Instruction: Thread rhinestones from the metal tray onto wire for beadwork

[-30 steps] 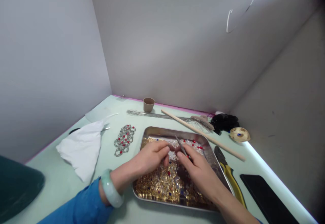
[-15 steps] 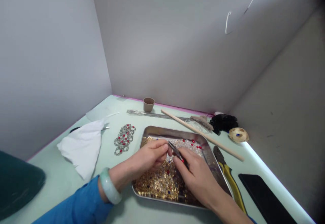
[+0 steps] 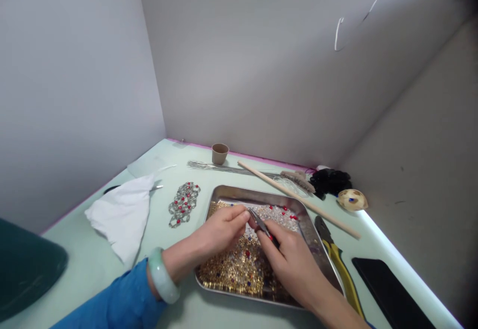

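Note:
Over a metal tray (image 3: 257, 192) of gold and clear beads (image 3: 235, 272), both of my hands work close together. My right hand (image 3: 289, 257) is wrapped round small pliers (image 3: 263, 225), their tips pointing up and left toward my left fingertips. My left hand (image 3: 224, 227) has thumb and forefinger pinched together beside the plier tips; whatever they hold is too small to make out. A few red beads (image 3: 287, 212) and blue ones lie among the others. Left of the tray rests a wire piece with red beads (image 3: 184, 203).
A wooden stick (image 3: 298, 198) and thin wires (image 3: 231, 168) lie behind the tray, near a brown cup (image 3: 220, 154). Yellow-handled pliers (image 3: 341, 269), a black phone-like slab (image 3: 388, 289) and a shell-like dish (image 3: 352, 199) are on the right. A white cloth (image 3: 121, 214) lies left.
The plier tips have shifted slightly against my left fingertips. Both hands stay in nearly the same place over the tray; the whole view has moved a little.

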Demonstrator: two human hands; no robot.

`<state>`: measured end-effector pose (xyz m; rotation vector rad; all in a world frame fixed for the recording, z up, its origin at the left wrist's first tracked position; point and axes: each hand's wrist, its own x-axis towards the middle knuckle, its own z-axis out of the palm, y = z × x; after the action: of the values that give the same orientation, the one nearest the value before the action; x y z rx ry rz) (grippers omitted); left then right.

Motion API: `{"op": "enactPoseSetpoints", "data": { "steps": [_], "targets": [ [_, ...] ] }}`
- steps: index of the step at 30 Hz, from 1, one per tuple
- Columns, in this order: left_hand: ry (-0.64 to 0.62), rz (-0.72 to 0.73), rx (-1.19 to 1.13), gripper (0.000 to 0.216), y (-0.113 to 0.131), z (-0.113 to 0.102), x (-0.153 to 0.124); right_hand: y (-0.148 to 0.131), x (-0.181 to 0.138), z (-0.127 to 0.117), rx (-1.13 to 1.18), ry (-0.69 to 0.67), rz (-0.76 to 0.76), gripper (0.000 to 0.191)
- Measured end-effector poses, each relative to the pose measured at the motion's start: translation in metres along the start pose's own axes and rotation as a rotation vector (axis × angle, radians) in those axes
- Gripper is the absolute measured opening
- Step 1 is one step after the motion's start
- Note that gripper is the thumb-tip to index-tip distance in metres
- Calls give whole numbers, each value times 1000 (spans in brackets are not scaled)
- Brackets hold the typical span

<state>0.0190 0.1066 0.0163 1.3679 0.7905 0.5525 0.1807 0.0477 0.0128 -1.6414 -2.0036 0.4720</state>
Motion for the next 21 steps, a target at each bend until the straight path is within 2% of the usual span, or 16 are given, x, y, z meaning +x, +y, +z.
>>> {"op": "enactPoseSetpoints", "data": {
  "steps": [2,5,11,21],
  "targets": [
    [-54,-29,-142,38,-1,0,1,0,0,0,-14,16,18,23],
    [-53,-1,-184,48,-4,0,2,2,1,0,-23,33,35,23],
    [-11,-13,-136,21,-3,-1,1,0,2,-3,15,35,40,24],
    [-29,-50,-138,24,0,-3,-3,-3,3,-4,88,-38,20,21]
  ]
}}
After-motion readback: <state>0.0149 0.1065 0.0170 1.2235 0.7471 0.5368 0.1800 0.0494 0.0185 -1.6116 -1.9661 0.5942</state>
